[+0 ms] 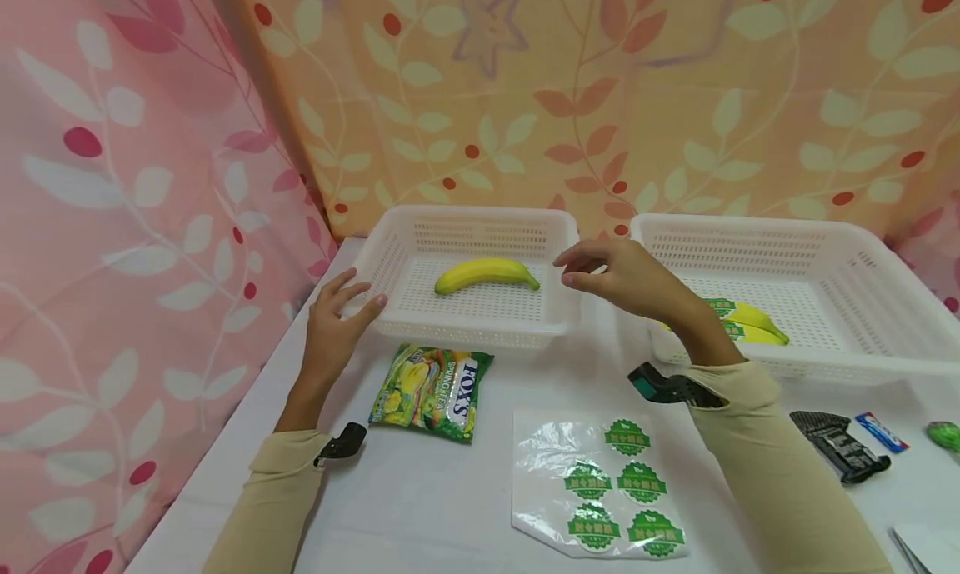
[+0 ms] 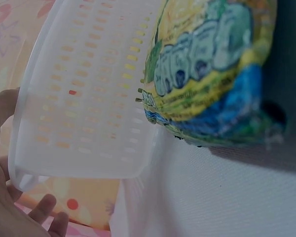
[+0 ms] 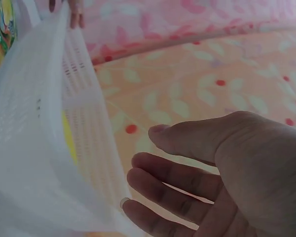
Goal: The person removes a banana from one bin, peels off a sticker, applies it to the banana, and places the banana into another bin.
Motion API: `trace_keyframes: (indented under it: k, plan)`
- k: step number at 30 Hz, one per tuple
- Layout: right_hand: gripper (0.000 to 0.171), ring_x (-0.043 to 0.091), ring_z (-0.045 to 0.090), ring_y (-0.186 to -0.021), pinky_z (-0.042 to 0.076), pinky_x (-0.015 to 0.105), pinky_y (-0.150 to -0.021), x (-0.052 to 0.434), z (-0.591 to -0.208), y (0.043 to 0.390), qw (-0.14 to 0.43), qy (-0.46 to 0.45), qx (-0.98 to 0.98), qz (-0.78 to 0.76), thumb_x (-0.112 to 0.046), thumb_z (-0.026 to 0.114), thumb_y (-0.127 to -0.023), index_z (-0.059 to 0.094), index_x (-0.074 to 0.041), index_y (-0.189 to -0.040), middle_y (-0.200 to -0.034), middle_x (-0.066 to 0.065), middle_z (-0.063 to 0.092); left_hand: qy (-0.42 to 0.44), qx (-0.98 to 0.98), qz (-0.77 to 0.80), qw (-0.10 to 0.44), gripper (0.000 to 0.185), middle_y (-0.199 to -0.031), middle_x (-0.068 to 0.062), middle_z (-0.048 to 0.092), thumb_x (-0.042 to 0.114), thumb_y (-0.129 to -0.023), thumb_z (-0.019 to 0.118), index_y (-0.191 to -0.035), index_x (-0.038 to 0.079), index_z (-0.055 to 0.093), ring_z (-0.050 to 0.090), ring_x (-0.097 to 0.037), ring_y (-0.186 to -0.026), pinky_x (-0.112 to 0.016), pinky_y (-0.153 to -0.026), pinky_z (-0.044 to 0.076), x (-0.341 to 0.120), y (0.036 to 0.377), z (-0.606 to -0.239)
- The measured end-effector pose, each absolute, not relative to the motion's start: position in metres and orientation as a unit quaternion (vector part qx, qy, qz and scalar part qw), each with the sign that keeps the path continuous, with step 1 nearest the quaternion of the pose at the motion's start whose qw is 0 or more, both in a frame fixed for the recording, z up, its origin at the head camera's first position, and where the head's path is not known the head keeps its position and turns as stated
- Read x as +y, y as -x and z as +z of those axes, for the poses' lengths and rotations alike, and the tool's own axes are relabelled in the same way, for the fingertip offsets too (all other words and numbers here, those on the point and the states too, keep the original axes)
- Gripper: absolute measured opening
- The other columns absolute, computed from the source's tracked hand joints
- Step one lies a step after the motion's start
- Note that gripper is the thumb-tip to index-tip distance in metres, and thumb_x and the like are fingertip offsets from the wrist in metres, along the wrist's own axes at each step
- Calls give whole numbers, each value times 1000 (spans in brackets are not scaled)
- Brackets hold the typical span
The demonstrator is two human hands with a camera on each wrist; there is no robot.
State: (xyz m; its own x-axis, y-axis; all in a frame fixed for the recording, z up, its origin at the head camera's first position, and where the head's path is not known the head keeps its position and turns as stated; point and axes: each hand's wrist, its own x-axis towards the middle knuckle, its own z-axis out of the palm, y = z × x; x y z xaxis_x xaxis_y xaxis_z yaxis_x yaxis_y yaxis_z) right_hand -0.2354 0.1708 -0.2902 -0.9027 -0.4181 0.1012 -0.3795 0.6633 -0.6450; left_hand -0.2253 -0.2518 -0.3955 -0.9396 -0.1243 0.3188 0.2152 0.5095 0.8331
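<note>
A white perforated basket (image 1: 468, 320) holds a single yellow banana (image 1: 487, 274). At its left rim is my left hand (image 1: 333, 320), fingers spread, with the thumb right at the front corner. In the left wrist view, fingers of that hand (image 2: 48, 210) show past the basket's edge. My right hand (image 1: 618, 274) hovers by the basket's right rim, its fingers loosely bent and nothing between them. The right wrist view shows its thumb (image 3: 187, 140) apart from the other fingers. Just in front of the basket lies a green and yellow FOX'S candy bag (image 1: 431, 391).
A second white basket (image 1: 840, 357) on the right contains bananas (image 1: 750, 320) with green labels. Nearer me lies a sheet of green round stickers (image 1: 600, 486). Further right are a black wrapper (image 1: 840, 449), a small blue packet (image 1: 881, 432), a green item (image 1: 943, 434) and a metal tool (image 1: 909, 551).
</note>
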Motion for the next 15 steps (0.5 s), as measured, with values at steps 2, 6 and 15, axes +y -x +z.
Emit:
trace_keyframes:
  k: [2,6,15]
  plan:
    - [33,27,66,-116,53,51,-100,158,-294,246,41,225,907,-354,-29,68,-104,72,-14,-133,-122,8,73,26,-850,-497,171,62,-168,1,41,42,-98,77,-142,1,66,28,-32,-156,-68,-118,31,-251,226,-396]
    - [37,30,66,-116,56,50,-101,135,-304,263,63,219,904,-361,-23,68,-102,68,-10,-137,-125,12,71,28,-846,-503,172,62,-167,1,41,41,-97,78,-141,0,66,29,-30,-156,-66,-117,33,-251,226,-397]
    - [55,37,63,-121,54,52,-106,93,-311,291,126,176,915,-341,-23,69,-100,54,-5,-150,-139,22,62,25,-847,-500,180,60,-167,-1,42,40,-97,79,-140,0,67,31,-29,-156,-65,-115,34,-252,226,-396]
